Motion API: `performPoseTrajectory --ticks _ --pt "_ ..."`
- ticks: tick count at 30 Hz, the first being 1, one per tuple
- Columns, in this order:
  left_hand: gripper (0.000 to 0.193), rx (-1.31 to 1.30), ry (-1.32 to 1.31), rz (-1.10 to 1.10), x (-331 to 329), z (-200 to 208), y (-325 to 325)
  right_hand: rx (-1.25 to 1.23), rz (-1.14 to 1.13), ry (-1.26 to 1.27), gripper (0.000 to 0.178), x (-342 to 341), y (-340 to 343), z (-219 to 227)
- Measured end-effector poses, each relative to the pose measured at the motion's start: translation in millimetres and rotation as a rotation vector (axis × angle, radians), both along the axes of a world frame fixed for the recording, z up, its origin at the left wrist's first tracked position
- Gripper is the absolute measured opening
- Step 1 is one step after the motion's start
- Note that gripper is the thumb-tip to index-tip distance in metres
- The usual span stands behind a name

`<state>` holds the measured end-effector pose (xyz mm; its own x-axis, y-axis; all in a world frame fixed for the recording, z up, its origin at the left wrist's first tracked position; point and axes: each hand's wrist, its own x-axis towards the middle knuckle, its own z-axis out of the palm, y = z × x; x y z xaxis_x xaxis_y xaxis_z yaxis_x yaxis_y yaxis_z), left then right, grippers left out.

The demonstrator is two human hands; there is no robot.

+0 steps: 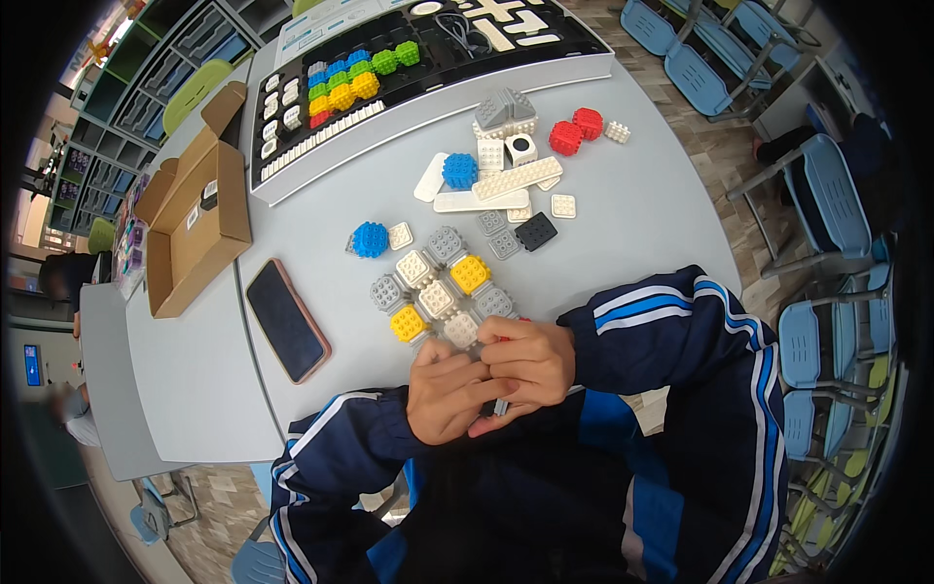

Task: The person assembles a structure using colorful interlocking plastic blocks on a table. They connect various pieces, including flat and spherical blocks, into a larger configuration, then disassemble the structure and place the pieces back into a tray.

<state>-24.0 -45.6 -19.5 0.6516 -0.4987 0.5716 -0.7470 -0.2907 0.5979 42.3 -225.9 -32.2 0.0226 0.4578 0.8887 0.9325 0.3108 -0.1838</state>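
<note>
My left hand (446,394) and my right hand (530,362) meet at the near edge of the table, fingers curled together. Between them a small end of a grey building piece (501,407) peeks out; the fingers cover most of it. Just beyond lies a joined cluster of studded building blocks, with grey blocks (446,243), white blocks (436,299), a yellow block (471,274) on the right and another yellow block (408,323) on the left. A bit of red shows beside my right hand, its shape mostly hidden.
Farther back lie a blue block (370,239), a black piece (536,231), white beams (520,178) and red blocks (566,137). A phone (288,320) and an open cardboard box (199,234) are on the left. A sorted parts tray (574,78) spans the back.
</note>
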Motion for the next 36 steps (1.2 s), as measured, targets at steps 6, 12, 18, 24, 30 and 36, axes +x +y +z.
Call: performPoseTrajectory --ticks 6,12,18,24,30,36 --pt "0.036 0.005 -0.024 0.002 5 -5 1 0.003 -0.008 -0.033 0.048 6 0 -2" --pt "0.036 -0.011 -0.008 -0.012 6 -3 1 0.021 -0.004 -0.042 0.048 7 1 -2" --pt "0.036 0.0 -0.016 -0.014 5 -3 3 0.022 0.006 -0.029 0.048 6 1 -2" --pt "0.038 -0.2 0.121 -0.029 8 -6 12 0.087 -0.002 0.003 0.048 6 -4 1" --pt "0.029 -0.15 0.207 0.105 11 -7 29 -0.028 -0.128 0.06 0.051 21 -15 21" --pt "0.037 -0.311 0.276 0.374 2 -17 33 -0.083 -0.415 0.118 0.04 53 -25 25"
